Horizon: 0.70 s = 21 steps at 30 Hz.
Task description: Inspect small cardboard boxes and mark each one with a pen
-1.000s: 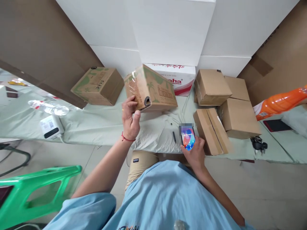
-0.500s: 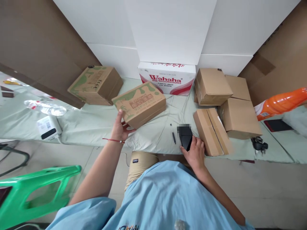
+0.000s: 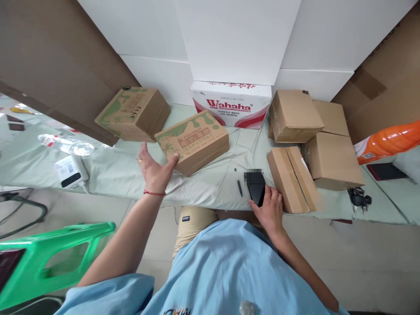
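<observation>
A coconut carton (image 3: 193,142), brown with green print, lies at an angle in the middle of the covered table. At its near left corner is my left hand (image 3: 155,170), fingers spread and palm empty. The thumb overlaps the carton's edge; whether it touches I cannot tell. My right hand (image 3: 271,208) grips the near end of a black angular case (image 3: 256,188) resting on the table, its far end blurred out. Left of the case lie a dark pen-like stick (image 3: 239,188) and a tiny black piece (image 3: 235,169).
Another green-printed carton (image 3: 131,113) stands at the back left, a white Wahaha box (image 3: 232,105) at the back. Several plain cartons (image 3: 295,116) are on the right, one (image 3: 293,179) beside my right hand. Keys (image 3: 359,199), an orange bottle (image 3: 390,140) and a white device (image 3: 70,173) lie farther out.
My left hand has let go of the coconut carton's near left corner and moved left, fingers spreading. The carton stays in place. My right hand remains on the black case.
</observation>
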Motion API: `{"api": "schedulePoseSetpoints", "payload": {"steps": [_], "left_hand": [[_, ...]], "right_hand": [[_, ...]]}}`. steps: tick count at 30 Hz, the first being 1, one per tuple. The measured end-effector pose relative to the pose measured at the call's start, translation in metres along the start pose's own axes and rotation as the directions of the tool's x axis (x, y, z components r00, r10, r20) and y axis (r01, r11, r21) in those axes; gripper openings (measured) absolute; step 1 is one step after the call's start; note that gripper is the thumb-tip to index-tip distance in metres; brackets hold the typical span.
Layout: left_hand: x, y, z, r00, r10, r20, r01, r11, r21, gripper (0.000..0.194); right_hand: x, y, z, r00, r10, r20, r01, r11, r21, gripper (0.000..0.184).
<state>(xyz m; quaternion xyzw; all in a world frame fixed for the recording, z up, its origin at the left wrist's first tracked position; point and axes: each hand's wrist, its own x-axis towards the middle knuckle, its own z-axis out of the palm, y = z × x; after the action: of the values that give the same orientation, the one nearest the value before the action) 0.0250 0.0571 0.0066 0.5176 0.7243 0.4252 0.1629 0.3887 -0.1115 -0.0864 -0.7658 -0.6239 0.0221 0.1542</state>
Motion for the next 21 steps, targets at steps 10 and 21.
{"api": "schedulePoseSetpoints", "payload": {"steps": [10,21], "left_hand": [[0.035,0.118,0.061,0.533,0.488,0.691,-0.806,0.542,0.239,0.079],[-0.006,0.092,0.038,0.685,0.269,0.677,-0.695,0.521,0.496,0.061]], "right_hand": [[0.001,0.0,0.003,1.0,-0.006,-0.017,0.006,1.0,-0.012,0.075],[-0.003,0.003,0.003,1.0,-0.007,-0.027,0.007,1.0,0.016,0.074]]}}
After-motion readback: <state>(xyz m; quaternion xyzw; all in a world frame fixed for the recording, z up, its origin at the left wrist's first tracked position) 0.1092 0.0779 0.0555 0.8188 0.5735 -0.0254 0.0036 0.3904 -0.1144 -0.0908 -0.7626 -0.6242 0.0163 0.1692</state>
